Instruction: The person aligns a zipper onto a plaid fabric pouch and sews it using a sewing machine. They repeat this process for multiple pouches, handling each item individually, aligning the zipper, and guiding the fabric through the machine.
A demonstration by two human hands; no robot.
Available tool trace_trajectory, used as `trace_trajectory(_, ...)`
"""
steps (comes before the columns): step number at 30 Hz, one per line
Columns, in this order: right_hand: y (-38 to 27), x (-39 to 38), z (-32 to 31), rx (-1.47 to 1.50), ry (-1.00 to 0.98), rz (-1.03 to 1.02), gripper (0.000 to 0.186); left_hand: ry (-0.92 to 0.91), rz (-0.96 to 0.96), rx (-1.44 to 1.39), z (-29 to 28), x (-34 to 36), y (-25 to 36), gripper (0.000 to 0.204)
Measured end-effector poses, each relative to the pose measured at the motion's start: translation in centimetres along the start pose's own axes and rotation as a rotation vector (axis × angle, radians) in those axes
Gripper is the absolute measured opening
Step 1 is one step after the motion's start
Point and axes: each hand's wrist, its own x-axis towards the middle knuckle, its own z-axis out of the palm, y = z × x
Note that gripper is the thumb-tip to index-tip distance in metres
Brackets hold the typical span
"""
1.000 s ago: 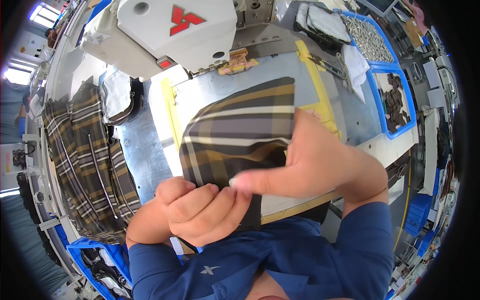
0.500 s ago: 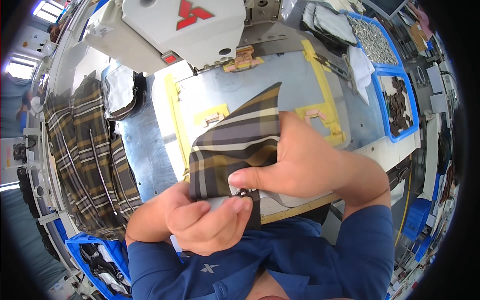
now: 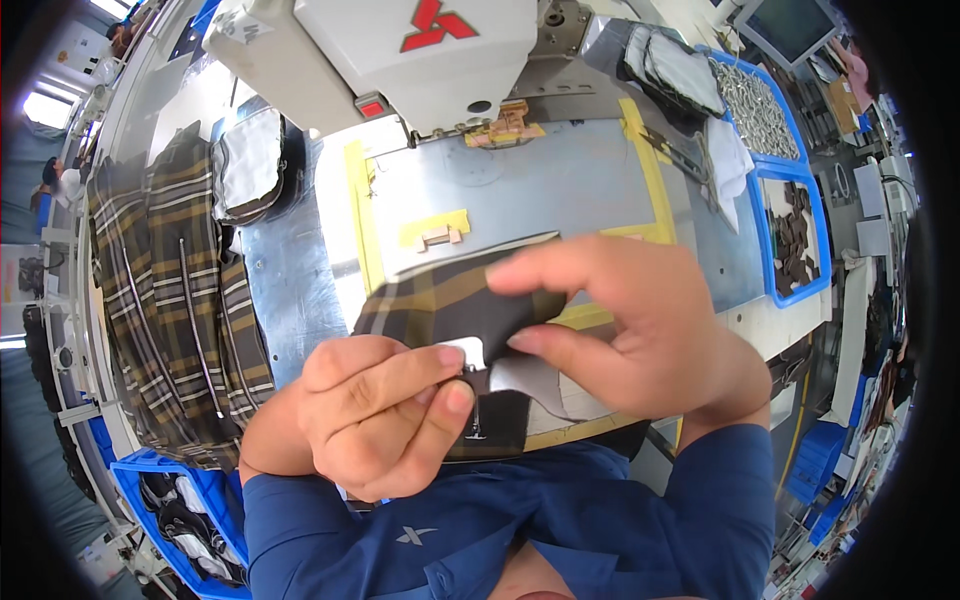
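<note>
My left hand pinches the near edge of a brown, black and white plaid fabric piece between thumb and fingers. By its fingertips a small white patch shows, with a little dark metal part against it. Below the pinch hangs a dark strip, and a small silver metal piece, perhaps a zipper pull, lies over it. My right hand is open at the fabric's right side, thumb and forefinger apart. Whether its fingers touch the cloth, I cannot tell.
Ahead stands a white sewing machine over a metal plate with yellow-taped edges. Plaid pieces with zippers lie left, beside a white-topped stack. Blue trays of metal hardware and brown pieces sit right; a blue crate is lower left.
My right hand has let go of the fabric and spread its fingers. The raised cloth corner has dropped. My left hand keeps its pinch, and the silver piece now shows below it.
</note>
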Motion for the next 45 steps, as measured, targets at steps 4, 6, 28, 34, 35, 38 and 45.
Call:
trace_trajectory(4, 0.0, -0.4, 0.4, -0.388, 0.099, -0.202, 0.037, 0.036, -0.005, -0.100, 0.4, -0.3, 0.2, 0.016)
trace_trajectory(6, -0.6, -0.1, 0.0, -0.499, 0.140, -0.276, 0.036, 0.032, 0.009, -0.136, 0.2, -0.2, 0.2, 0.015)
trace_trajectory(28, 1.2, 0.6, 0.6, -0.302, 0.043, -0.523, 0.019, -0.130, -0.104, -0.251, -0.8, 0.7, -0.6, 0.022)
trace_trajectory(34, 0.9, 0.6, 0.3, -0.384, 0.049, -0.565, 0.013, 0.002, -0.352, -0.285, -1.4, 1.4, -0.9, 0.037)
trace_trajectory(35, 0.8, 0.6, 0.2, -0.382, 0.046, -0.566, 0.013, -0.044, -0.431, -0.345, -2.6, 2.0, -1.4, 0.040)
trace_trajectory(38, 0.6, 0.5, 0.0, -0.355, 0.033, -0.573, 0.015, -0.138, -0.639, -0.491, -3.7, 2.3, -1.7, 0.038)
trace_trajectory(45, 0.0, 0.3, -0.2, -0.333, -0.011, -0.561, 0.017, -0.098, -0.564, -0.422, -2.5, 2.2, -1.4, 0.017)
